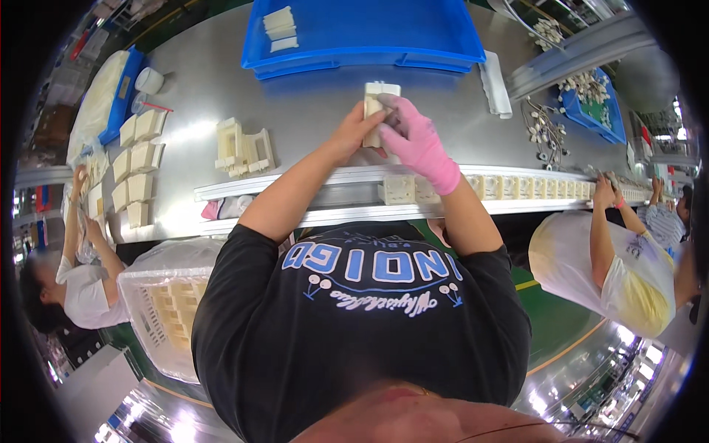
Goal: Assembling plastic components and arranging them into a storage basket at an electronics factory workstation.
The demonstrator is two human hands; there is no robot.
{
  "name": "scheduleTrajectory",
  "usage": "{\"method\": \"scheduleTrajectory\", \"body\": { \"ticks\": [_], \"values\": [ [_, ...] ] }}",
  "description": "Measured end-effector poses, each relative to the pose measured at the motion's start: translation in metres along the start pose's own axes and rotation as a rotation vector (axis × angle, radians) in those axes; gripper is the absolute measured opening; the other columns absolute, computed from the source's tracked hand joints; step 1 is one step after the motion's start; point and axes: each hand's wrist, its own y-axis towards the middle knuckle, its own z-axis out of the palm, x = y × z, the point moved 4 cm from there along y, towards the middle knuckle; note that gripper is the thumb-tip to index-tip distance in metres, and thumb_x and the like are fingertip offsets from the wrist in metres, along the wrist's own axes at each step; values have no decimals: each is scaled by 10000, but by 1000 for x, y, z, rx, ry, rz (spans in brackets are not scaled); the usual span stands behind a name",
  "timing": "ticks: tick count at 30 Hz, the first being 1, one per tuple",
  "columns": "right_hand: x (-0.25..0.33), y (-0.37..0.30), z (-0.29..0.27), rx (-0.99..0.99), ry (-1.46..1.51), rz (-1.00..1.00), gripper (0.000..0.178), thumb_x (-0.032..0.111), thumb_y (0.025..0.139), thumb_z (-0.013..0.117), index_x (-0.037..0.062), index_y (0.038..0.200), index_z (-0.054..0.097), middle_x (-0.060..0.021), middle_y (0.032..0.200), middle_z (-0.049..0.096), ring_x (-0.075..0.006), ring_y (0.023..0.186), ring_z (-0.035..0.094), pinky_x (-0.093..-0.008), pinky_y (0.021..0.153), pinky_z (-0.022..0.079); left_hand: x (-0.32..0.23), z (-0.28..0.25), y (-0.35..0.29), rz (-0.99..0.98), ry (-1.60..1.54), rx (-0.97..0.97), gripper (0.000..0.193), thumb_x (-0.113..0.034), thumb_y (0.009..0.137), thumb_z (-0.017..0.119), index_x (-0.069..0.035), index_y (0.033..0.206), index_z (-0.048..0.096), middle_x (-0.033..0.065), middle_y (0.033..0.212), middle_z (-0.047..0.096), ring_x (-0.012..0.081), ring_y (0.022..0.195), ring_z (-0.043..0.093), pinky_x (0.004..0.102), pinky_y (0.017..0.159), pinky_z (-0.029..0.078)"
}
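Above the steel table I hold an upright cream plastic housing (382, 90), roughly box-shaped. My left hand (353, 134), bare, is closed around its left side and lower end, the thumb lying across the front. In a pink glove with greyish fingertips, my right hand (415, 142) is closed on the right side, its fingers pressing near the upper part. Glove and fingers hide much of the housing's face. Nearest below my hands, a row of similar cream housings (491, 187) sits in a metal rail (325, 179).
A large blue tray (362, 55) with a few cream pieces (281, 33) stands ahead. Open housings (244, 148) and stacked cream parts (139, 173) lie left. Wired parts (545, 133) and a white cloth (496, 85) lie right. Co-workers (605, 258) flank me; a lined basket (166, 310) stands lower left.
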Motion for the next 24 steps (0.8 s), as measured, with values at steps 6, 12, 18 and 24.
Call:
{"method": "scheduleTrajectory", "body": {
  "ticks": [6, 12, 18, 24],
  "values": [
    [-1, -3, -23, -39, 200, 216, 352, 5, 776, 489, -4, 1127, 466, -48, 816, 543, -67, 628, 486, -201, 577, 424, -4, 10, -5, -32, 127, 32, 386, -306, 891, 390, -64, 1179, 303, 140, 976, 513, 241, 818, 585, 334, 534, 518],
    [37, 8, -36, -165, -554, -447, 374, 105, 699, 560, 33, 1063, 515, -110, 1005, 529, -194, 822, 545, -309, 740, 428, -22, 13, -13, -193, 75, 241, 382, -260, 850, 486, -34, 1124, 345, 156, 806, 558, 244, 700, 618, 322, 476, 501],
    [55, -3, 6, 585, -24, -256, 336, 190, 688, 580, 17, 973, 531, -117, 950, 530, -242, 844, 507, -324, 762, 407, -45, -1, -48, -219, 724, 644, 291, -257, 826, 537, -25, 999, 506, 82, 815, 577, 149, 807, 577, 275, 674, 470],
    [-5, -38, 50, 517, -826, -2, 375, 335, 711, 566, 36, 929, 511, -121, 849, 506, -272, 821, 490, -376, 735, 375, -145, -19, -78, 157, 389, 253, 214, -186, 855, 461, -4, 952, 517, 92, 847, 573, 168, 789, 557, 299, 721, 448]
  ]
}}
